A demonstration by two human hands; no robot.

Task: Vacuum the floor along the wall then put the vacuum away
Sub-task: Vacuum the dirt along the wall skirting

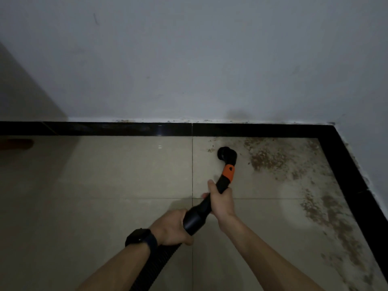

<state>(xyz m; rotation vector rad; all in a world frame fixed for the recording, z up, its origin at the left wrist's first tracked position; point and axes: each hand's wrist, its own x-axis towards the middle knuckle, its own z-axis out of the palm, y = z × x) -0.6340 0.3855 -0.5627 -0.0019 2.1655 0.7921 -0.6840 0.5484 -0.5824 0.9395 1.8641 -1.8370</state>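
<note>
Vacuum wand [210, 203]: a black tube held in both hands. It slants from the near left up toward the far right corner of the floor [105, 185]. Its nozzle [226, 154] sits on the tile a little short of the black skirting [105, 129] that runs under the far wall [189, 59].

The right hand [221, 199] is the nearer one to the nozzle. It grips the tube just below the orange collar [228, 173], with its fingers [205, 195] curled round the tube and the thumb lying up along it. The left hand [172, 226], with a dark watch [139, 238] on its wrist, is wrapped round the thicker cuff where the ribbed hose [159, 261] joins and trails off toward the near edge.

The brown dirt [268, 158] starts just right of the nozzle. It spreads toward the far right corner, then runs down along the right-hand skirting toward the near edge. The tile left of the nozzle looks mostly clean, with a few crumbs beside the nozzle.

The coming stroke probably goes right, across the line of the wand, into that patch. The right hand would steer the tip and the left would feed hose behind it. Most of the dirt by the right wall is yet to be done, and putting the vacuum away is some way off.
</note>
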